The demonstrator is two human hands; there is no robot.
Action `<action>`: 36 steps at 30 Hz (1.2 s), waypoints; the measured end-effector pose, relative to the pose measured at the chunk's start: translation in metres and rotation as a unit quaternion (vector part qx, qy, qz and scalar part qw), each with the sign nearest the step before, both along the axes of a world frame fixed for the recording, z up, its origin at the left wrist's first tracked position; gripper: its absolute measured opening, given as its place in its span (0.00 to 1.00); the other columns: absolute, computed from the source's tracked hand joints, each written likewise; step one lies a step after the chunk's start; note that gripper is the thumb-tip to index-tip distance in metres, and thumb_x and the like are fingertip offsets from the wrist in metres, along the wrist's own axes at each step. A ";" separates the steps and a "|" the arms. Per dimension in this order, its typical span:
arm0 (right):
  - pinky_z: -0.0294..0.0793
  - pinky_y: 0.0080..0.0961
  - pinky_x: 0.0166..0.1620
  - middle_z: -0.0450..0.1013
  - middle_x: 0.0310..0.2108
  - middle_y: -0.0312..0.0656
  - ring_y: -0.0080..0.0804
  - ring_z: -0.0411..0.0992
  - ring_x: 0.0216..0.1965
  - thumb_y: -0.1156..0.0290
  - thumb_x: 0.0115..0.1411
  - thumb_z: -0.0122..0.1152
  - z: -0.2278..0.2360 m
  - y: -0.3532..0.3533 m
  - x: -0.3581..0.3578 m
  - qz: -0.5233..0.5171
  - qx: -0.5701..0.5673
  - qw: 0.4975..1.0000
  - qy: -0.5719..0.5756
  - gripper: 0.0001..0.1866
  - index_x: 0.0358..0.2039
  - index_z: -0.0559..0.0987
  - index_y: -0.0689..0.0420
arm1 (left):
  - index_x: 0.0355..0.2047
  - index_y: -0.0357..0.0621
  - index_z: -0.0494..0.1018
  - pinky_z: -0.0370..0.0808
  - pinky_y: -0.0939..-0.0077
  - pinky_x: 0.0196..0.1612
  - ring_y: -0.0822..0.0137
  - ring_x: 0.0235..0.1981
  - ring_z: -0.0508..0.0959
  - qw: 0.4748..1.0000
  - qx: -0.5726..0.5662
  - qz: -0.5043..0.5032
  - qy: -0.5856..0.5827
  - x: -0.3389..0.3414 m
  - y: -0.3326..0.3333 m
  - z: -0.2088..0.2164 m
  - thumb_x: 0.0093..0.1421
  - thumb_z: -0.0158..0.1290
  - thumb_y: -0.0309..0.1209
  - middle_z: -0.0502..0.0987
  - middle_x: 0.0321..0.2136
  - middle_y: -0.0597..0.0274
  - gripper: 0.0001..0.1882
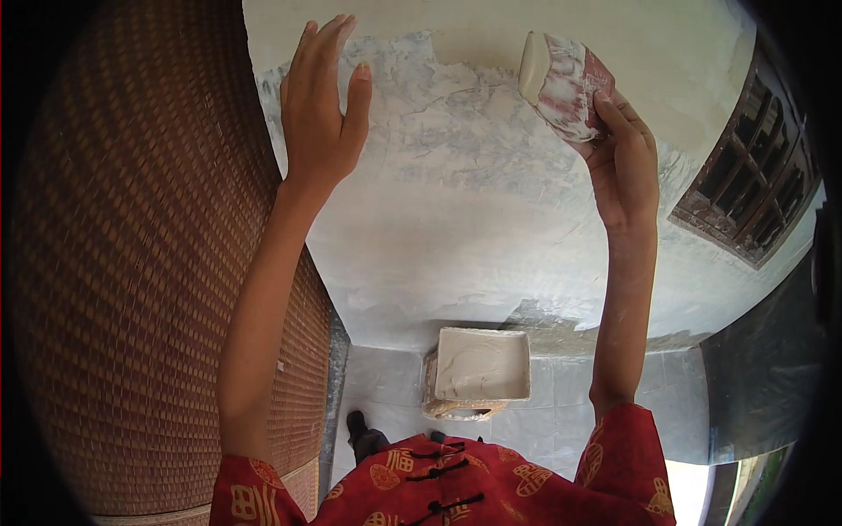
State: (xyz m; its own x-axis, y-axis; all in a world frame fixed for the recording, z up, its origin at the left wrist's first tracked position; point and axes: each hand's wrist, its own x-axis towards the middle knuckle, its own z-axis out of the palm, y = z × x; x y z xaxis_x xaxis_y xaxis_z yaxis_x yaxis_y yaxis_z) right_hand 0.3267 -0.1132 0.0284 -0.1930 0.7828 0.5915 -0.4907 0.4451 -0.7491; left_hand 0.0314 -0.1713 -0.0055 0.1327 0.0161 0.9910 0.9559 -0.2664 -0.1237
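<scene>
My right hand (623,153) grips a reddish, flat putty spreader (568,86) by one side, thumb on its face. White putty smears the spreader's face, and a thick cream band runs along its left edge. The spreader is in front of the upper part of the wall (421,219); whether it touches cannot be told. My left hand (323,105) is raised at the upper left with its fingers stretched out, holding nothing. Its fingertips are close to the wall, contact unclear. Patchy grey and white putty covers the wall between both hands.
A woven brown panel (167,245) stands along the left side. Below, a shallow tray of cream putty (482,364) rests on a smeared stand above grey floor tiles (377,377). A dark wooden lattice window (754,167) is set in the wall at right.
</scene>
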 end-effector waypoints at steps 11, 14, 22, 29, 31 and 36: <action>0.77 0.22 0.38 0.78 0.30 0.40 0.19 0.74 0.30 0.70 0.68 0.52 -0.012 0.008 -0.110 -0.213 0.100 0.972 -0.014 0.14 0.48 0.74 0.67 | 0.63 0.45 0.63 0.58 0.52 0.63 0.51 0.68 0.59 0.999 -0.040 -0.016 0.021 -0.084 0.052 -0.007 0.68 0.44 0.33 0.66 0.62 0.57 0.23; 0.78 0.24 0.36 0.80 0.31 0.44 0.24 0.77 0.29 0.73 0.67 0.53 -0.025 0.018 -0.135 -0.420 0.257 0.864 -0.107 0.12 0.47 0.77 0.64 | 0.62 0.44 0.63 0.58 0.51 0.63 0.50 0.67 0.59 0.998 -0.049 -0.011 0.033 -0.095 0.066 -0.013 0.67 0.45 0.32 0.67 0.62 0.56 0.23; 0.75 0.41 0.56 0.78 0.47 0.43 0.42 0.74 0.54 0.91 0.56 0.53 -0.043 0.063 -0.163 -0.428 0.562 0.683 -0.188 0.22 0.48 0.79 0.57 | 0.61 0.43 0.65 0.58 0.51 0.63 0.47 0.66 0.61 0.999 0.010 0.004 0.039 -0.102 0.097 -0.003 0.63 0.48 0.30 0.68 0.60 0.55 0.24; 0.66 0.40 0.64 0.77 0.51 0.32 0.30 0.72 0.57 0.70 0.51 0.69 -0.066 0.099 -0.180 -0.439 0.621 0.610 -0.225 0.23 0.50 0.80 0.47 | 0.61 0.44 0.65 0.56 0.51 0.63 0.46 0.66 0.60 0.993 0.087 0.072 0.037 -0.114 0.129 0.005 0.63 0.48 0.31 0.67 0.61 0.56 0.25; 0.66 0.39 0.64 0.76 0.52 0.31 0.29 0.71 0.58 0.70 0.52 0.68 -0.070 0.106 -0.186 -0.445 0.627 0.599 -0.222 0.22 0.50 0.80 0.46 | 0.61 0.48 0.66 0.55 0.49 0.64 0.49 0.67 0.59 0.991 0.084 0.092 0.040 -0.120 0.137 0.000 0.63 0.47 0.35 0.65 0.62 0.58 0.25; 0.66 0.38 0.64 0.76 0.53 0.30 0.28 0.70 0.59 0.71 0.53 0.67 -0.080 0.125 -0.190 -0.448 0.624 0.602 -0.219 0.21 0.49 0.81 0.46 | 0.61 0.48 0.66 0.55 0.47 0.64 0.48 0.67 0.58 0.991 0.104 0.076 0.039 -0.122 0.140 0.000 0.63 0.46 0.35 0.65 0.62 0.57 0.25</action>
